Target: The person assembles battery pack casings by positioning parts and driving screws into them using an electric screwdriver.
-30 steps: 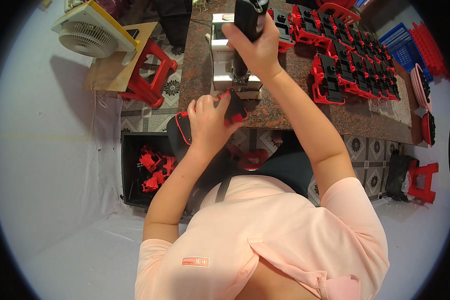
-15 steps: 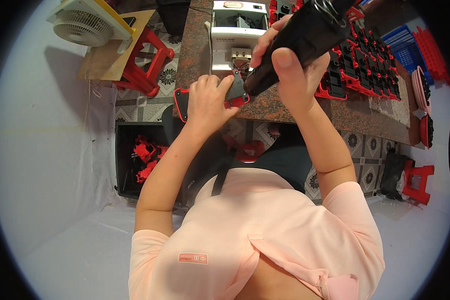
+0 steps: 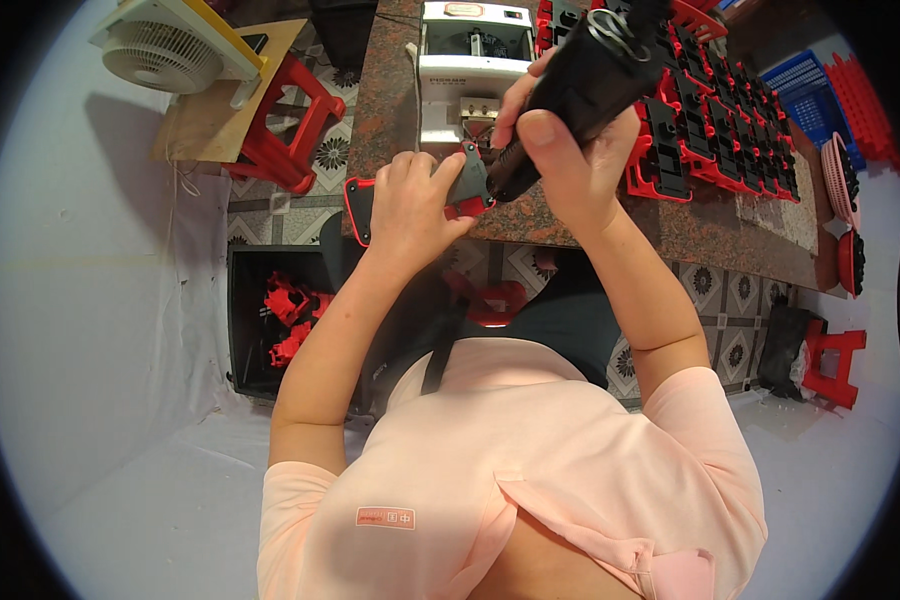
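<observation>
My right hand (image 3: pixel 575 175) is wrapped around a thick black electric screwdriver (image 3: pixel 595 80) with a metal hanging loop at its top. The tool leans, its lower end at the right side of a red and black plastic housing (image 3: pixel 360 212). Whether the tip sits on a screw is hidden. That housing lies near the table's front edge, under my left hand (image 3: pixel 410 210), whose fingers press down on and grip it. A dark grey end piece with small round holes shows just right of my fingers.
A white screw feeder (image 3: pixel 475 75) stands behind the housing. Several rows of red and black housings (image 3: pixel 710 130) cover the right of the stone table (image 3: pixel 610 222). A black bin (image 3: pixel 245 330) with red parts stands below left, near a fan (image 3: pixel 160 55) and red stool (image 3: pixel 295 125).
The screwdriver's upper end and my right hand have shifted slightly left and down. My left hand keeps its hold on the housing.
</observation>
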`<state>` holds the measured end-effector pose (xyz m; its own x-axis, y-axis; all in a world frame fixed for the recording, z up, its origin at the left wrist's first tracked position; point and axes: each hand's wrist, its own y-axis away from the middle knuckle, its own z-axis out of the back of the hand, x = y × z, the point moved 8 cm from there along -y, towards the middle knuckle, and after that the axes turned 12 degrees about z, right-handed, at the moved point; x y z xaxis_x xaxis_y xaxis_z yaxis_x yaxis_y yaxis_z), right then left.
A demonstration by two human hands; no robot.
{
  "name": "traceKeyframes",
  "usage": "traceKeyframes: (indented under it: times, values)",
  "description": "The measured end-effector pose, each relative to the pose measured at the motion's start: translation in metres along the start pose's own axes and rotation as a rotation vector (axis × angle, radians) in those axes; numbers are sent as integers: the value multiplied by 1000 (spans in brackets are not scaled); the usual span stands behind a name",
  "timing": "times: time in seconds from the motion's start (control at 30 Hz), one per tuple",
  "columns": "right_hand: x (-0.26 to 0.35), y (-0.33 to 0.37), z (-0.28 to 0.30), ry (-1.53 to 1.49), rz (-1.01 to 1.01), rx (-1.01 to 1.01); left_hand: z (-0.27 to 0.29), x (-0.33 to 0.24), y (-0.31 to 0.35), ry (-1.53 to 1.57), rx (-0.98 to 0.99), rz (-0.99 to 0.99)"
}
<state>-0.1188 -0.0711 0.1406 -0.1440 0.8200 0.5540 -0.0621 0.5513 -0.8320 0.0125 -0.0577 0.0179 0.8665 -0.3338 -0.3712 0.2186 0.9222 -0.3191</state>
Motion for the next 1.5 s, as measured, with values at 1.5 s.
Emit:
traceKeyframes:
  times: [1.5]
  values:
    - [32,77,103,-64,-172,-339,-59,-3,-22,509,-100,100]
